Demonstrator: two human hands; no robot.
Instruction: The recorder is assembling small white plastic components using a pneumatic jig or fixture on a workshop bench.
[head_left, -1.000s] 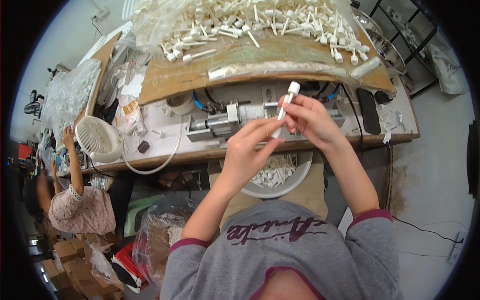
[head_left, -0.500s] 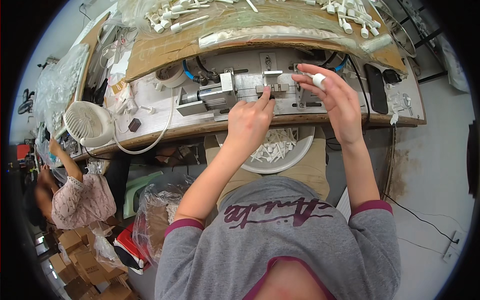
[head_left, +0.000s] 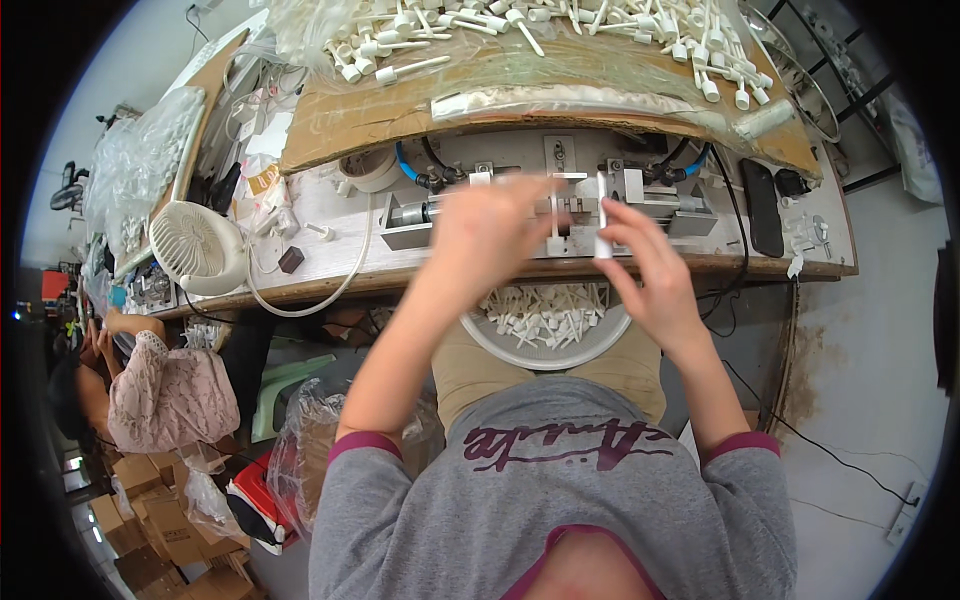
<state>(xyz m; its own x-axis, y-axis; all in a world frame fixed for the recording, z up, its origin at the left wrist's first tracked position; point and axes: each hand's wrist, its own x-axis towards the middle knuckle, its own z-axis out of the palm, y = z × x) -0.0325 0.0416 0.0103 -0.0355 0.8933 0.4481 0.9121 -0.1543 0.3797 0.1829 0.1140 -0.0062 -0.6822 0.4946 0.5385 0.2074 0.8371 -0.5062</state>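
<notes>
A white stick was gripped by the right hand near the front edge of the table; the blurred left hand's grip could not be told. Some bare room was seen between fan and metal fixture.

right grip pinches white stick beside blurred left grip.

A pale wall stands left of the workbench, a black rack right.

The stick looks smooth plastic, the fixture metal (fairly matt).
</notes>
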